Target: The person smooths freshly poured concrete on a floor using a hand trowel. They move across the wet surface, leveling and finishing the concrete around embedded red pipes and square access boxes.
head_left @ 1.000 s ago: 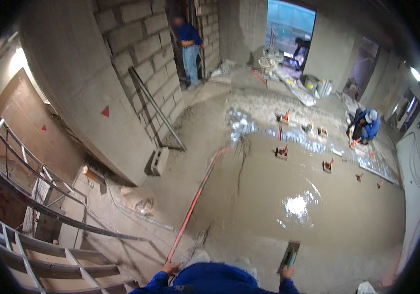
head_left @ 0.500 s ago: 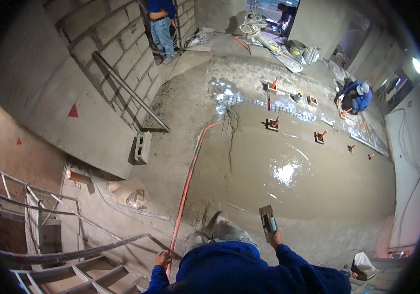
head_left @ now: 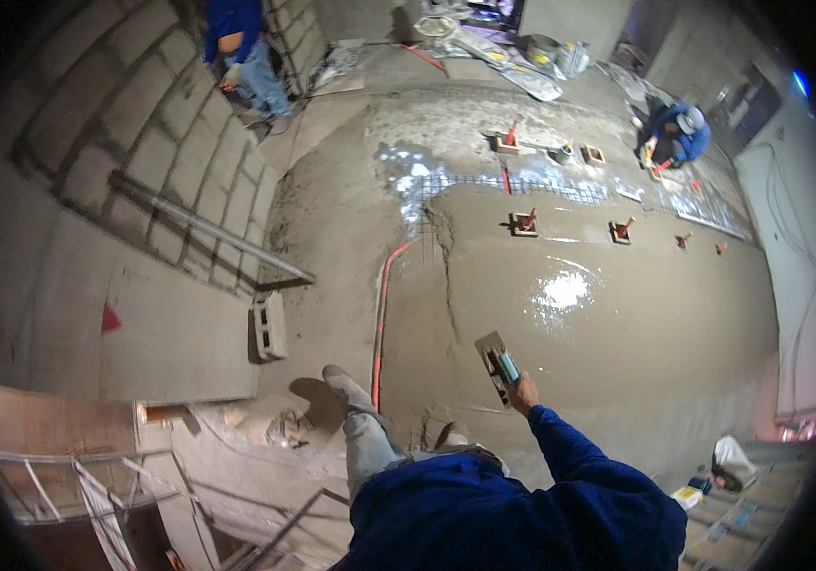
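My right hand [head_left: 524, 393] is wrapped around the handle of a flat steel finishing trowel [head_left: 491, 350]. The trowel is held out in front of my body, over the near part of the smooth wet concrete [head_left: 484, 285]; I cannot tell whether its blade touches the surface. My left hand is out of the picture. Left of the wet patch, an orange-red flexible conduit [head_left: 380, 328] runs along the floor, close to my extended left leg. A crack-like ragged seam marks the wet concrete near its left edge.
Small wooden box forms [head_left: 525, 224] with red pipe stubs stand in the concrete. A co-worker [head_left: 679, 133] crouches at the far right; another person [head_left: 251, 71] stands far left. Wire mesh [head_left: 541, 187] shows beyond the pour. A hollow block [head_left: 271, 325] and metal railings [head_left: 84, 461] are at left.
I have stepped forward, my left leg swinging out beside the conduit. My right hand has carried the trowel forward. My left hand, earlier beside the railing and conduit, has left the picture.
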Demonstrator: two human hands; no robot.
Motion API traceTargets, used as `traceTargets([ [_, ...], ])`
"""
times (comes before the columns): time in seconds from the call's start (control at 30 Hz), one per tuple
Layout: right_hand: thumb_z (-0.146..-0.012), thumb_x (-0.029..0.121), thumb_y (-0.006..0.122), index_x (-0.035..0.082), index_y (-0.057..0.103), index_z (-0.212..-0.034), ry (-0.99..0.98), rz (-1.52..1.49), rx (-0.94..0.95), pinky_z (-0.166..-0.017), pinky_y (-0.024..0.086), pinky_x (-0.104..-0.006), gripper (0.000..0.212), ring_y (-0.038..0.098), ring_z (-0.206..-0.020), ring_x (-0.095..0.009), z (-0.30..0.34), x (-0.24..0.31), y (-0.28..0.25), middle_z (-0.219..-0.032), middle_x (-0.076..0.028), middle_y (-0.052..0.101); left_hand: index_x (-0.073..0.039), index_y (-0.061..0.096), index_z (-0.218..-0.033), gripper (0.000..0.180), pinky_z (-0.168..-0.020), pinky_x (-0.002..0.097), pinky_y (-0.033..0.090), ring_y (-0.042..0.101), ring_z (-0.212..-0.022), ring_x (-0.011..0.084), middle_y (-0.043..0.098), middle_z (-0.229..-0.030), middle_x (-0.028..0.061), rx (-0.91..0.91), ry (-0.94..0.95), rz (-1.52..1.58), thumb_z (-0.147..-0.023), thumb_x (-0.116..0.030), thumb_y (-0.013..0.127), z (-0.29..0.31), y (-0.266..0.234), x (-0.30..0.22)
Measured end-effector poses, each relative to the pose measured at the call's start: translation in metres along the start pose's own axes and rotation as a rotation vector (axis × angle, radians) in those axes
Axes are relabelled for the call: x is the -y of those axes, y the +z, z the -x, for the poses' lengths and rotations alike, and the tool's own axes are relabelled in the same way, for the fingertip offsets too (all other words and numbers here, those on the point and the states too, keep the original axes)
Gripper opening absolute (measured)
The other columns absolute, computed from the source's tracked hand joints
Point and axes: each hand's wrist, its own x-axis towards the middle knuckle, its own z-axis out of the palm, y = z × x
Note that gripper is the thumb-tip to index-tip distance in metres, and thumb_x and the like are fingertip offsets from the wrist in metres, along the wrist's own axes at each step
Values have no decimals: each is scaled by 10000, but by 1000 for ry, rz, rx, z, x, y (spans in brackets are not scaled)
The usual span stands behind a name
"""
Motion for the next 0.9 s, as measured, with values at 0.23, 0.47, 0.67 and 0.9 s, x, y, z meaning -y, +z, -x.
traceTargets([
  [0.23,-932,304,644,-30,536,-1028,232,69,-109,-779,517,-599,364,675,-932,-530,-44,95,54,-954,-341,686,-94,662,-1219,322,-767,406,552,681,-899,241,715,-1096,71,9,61,12,-994,-313,590,-195,-158,-200],
  [0.47,-899,251,686,-44,564,-1064,555,-49,-196,-817,546,-545,359,685,-975,-491,11,184,140,-1006,-320,689,-39,507,-1463,595,-1052,503,455,607,-1263,361,610,-1422,162,-182,279,404,-1021,-428,592,-328,-361,-538],
  [0.67,-900,300,719,-65,595,-1059,804,-135,-97,-722,574,-498,417,728,-861,-417,15,254,209,-937,-277,705,-42,502,-1481,620,-1065,502,450,613,-1273,352,597,-1446,166,50,553,233,-1010,-429,618,-363,-349,-735],
  [0.9,-844,386,755,-38,626,-1163,967,-281,-64,-933,545,-528,546,677,-1112,-464,-153,330,209,-1155,-314,698,-37,597,-1314,351,-791,365,537,669,-936,209,684,-1089,69,302,347,-143,-1053,-269,624,-425,-271,-808],
])
